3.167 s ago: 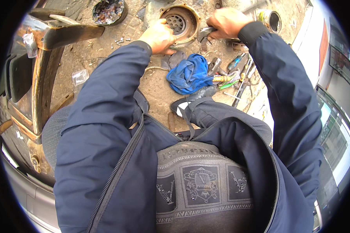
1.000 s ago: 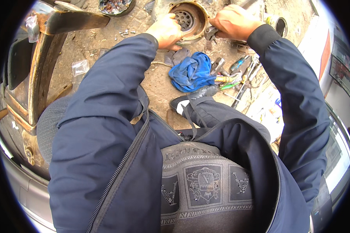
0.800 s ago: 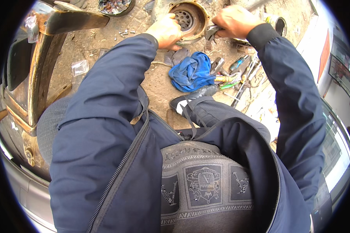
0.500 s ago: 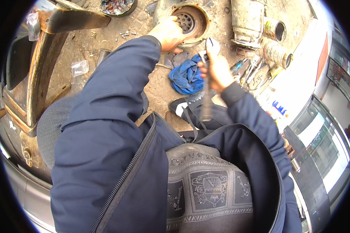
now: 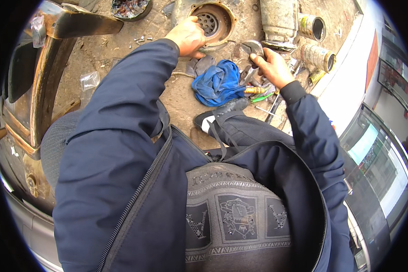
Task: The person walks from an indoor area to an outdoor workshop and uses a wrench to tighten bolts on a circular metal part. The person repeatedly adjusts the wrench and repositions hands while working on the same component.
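My left hand [image 5: 189, 38] is closed on the near left rim of a round, rusty metal housing [image 5: 225, 28], which has a perforated disc [image 5: 207, 23] down inside it. In my right hand [image 5: 275, 68] is an adjustable wrench [image 5: 253, 48]; its jaws point up and to the left, just right of the housing and apart from it. My fingers and the angle of view hide most of its handle. Below both hands a crumpled blue cloth [image 5: 217, 84] lies on the ground, beside a grey rag [image 5: 199, 66].
Loose hand tools [image 5: 263, 97] are scattered right of the cloth. A large worn metal cylinder [image 5: 279, 20] and two open cans [image 5: 312, 27] stand at the far right. Several bolts [image 5: 138, 41] lie left of the housing, below a bowl of small pieces [image 5: 130, 9]. A wooden chair [image 5: 54, 59] is at the left.
My right hand has moved right and slightly down with the wrench, whose handle has swung away from my body. My left hand remains on the housing rim. The whole view has shifted slightly.
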### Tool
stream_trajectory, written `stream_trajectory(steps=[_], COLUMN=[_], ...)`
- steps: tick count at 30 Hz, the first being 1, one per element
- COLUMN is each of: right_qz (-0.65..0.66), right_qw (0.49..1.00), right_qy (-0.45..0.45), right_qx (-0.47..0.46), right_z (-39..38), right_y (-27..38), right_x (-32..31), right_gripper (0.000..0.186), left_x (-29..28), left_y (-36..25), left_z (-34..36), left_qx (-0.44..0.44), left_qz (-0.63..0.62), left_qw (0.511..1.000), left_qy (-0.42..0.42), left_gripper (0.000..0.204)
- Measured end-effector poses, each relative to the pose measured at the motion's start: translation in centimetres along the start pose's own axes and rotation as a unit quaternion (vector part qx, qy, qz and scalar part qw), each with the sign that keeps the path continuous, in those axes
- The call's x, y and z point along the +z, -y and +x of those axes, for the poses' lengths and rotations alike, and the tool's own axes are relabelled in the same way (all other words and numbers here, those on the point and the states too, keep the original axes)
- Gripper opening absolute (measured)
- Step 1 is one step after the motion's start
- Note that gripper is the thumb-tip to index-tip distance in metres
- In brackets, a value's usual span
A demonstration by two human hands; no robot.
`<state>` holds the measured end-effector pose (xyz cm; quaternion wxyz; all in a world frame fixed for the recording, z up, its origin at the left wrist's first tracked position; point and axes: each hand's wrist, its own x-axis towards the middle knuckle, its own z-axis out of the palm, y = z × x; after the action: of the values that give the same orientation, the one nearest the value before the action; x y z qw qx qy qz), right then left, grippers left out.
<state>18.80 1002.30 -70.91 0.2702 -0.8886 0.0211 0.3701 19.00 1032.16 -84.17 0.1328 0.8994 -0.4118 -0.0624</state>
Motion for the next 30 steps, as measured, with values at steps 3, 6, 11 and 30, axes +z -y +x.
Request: stream_trajectory(steps=[3,6,11,30], right_qz=[-0.258,-0.308,-0.374,-0.578], right_qw=[0.952,0.923,0.887,0.659], right_qy=[0.028,0.056,0.096,0.093], right_qx=[-0.162,-0.222,-0.253,-0.473], right_z=[1.6,2.9,4.9,9.0], right_y=[-0.1,0.5,2.3,10.9], right_x=[-3.3,-5.1,-6.1,-5.0], right_gripper=[0.037,0.035,0.043,0.022], left_x=[-0.1,0.0,0.1,0.1], left_y=[0.0,0.1,0.0,0.0], left_z=[0.0,0.0,0.0,0.0], left_qx=[-0.005,-0.005,-0.007,-0.009], left_qz=[-0.001,-0.005,0.001,0.006], left_qw=[1.000,1.000,1.000,1.000], left_qy=[0.008,0.002,-0.001,0.012], left_gripper=[0.044,0.044,0.045,0.045])
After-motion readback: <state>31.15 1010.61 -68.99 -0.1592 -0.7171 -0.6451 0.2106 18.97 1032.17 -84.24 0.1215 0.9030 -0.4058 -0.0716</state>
